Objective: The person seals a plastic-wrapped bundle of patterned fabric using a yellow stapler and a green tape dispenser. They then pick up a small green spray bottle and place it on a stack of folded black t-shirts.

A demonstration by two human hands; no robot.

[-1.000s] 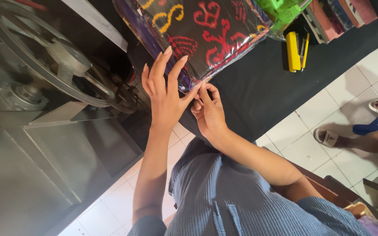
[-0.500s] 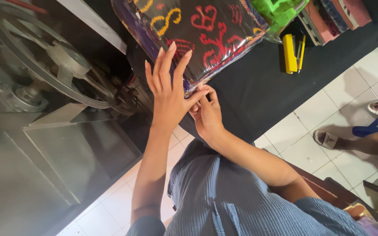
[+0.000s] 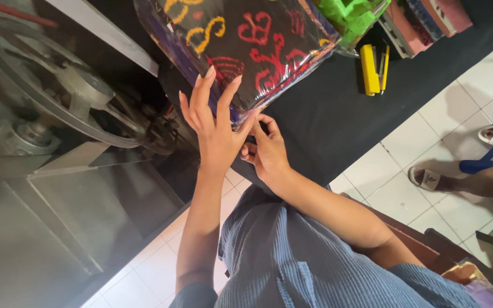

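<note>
Our left hand (image 3: 215, 134) lies fingers spread and flat against the near edge of the bag (image 3: 246, 45), steadying it without gripping. Our right hand (image 3: 266, 151) has its fingertips pinched on that same edge, beside the left thumb, seemingly working the plastic there. The clear bag rests on the black table (image 3: 326, 114) and holds dark cloth patterned red and yellow. Past the bag lie a yellow stapler (image 3: 370, 68) and a second bag of green cloth (image 3: 352, 17).
</note>
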